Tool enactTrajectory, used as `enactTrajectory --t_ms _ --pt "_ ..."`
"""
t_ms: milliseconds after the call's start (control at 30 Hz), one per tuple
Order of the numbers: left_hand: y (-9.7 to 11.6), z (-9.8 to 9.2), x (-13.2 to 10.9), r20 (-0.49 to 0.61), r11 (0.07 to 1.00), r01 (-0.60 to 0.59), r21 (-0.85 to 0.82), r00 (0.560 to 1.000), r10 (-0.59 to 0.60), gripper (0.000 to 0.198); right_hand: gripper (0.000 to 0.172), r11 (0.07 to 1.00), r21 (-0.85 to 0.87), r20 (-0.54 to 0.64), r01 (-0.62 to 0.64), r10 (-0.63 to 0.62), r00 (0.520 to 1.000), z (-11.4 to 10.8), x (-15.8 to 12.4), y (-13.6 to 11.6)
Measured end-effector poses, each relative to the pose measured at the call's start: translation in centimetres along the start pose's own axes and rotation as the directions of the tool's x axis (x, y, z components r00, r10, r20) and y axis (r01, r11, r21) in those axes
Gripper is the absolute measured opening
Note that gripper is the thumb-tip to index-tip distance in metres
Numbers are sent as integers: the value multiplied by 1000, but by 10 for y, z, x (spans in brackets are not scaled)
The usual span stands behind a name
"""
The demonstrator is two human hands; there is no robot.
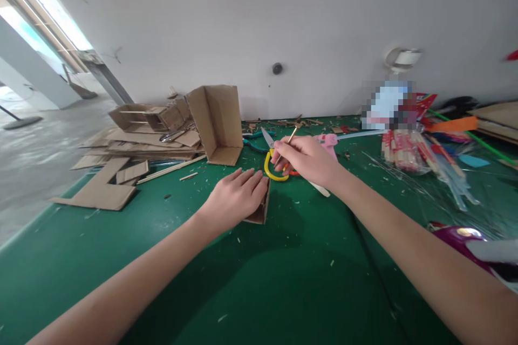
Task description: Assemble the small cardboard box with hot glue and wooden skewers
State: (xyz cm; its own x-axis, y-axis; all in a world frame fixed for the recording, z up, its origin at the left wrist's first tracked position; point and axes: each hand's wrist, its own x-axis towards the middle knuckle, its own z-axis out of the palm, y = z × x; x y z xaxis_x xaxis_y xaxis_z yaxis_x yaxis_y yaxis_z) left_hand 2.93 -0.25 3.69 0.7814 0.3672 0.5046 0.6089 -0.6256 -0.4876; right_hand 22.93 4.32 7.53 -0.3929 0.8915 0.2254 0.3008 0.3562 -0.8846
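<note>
Cardboard piece [263, 210]: small, brown, box-like, with thin edges and a dim hollow beside the fingers; partly covered, on the green table [243, 285] at twelve o'clock from the person.
Left hand [236, 197]: laid over the piece, fingers close together; thumb hidden, so I cannot tell whether it grips.
Rod [293, 133]: slim, straight, gold-brown, slanting toward one o'clock.
Right hand [305, 157]: fingertips pinched narrow around the rod.
Scissors [267, 138]: yellow-handled, at one o'clock from the piece.
Tall carton [224, 124]: open-sided, upright, at eleven o'clock.

Small brown cardboard piece [262, 213], partly hidden under left hand [237, 194]; thin brass-coloured rod [292, 135], slanting, in right hand [304, 157].
</note>
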Motion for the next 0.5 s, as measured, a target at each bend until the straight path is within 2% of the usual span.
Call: enactTrajectory --t_ms 233,333,400,467,500 --pt "-5 3 2 -90 998 -67 22 994 69 22 40 1000 22 29 -2 2 1000 4 1 3" --pt "-4 5 0 -79 999 -53 3 995 53 19 38 996 87 71 -33 27 997 7 1 4" --pt "-3 3 -1 -15 999 3 -53 1000 -3 19 32 990 132 74 -40 30 997 8 1 5" --pt "-3 -4 -1 122 982 110 -153 988 -92 23 23 989 143 49 -29 22 999 9 1 6" --pt "-4 -10 -1 212 962 175 -207 968 -131 31 19 990 137 34 -24 20 999 9 1 6"
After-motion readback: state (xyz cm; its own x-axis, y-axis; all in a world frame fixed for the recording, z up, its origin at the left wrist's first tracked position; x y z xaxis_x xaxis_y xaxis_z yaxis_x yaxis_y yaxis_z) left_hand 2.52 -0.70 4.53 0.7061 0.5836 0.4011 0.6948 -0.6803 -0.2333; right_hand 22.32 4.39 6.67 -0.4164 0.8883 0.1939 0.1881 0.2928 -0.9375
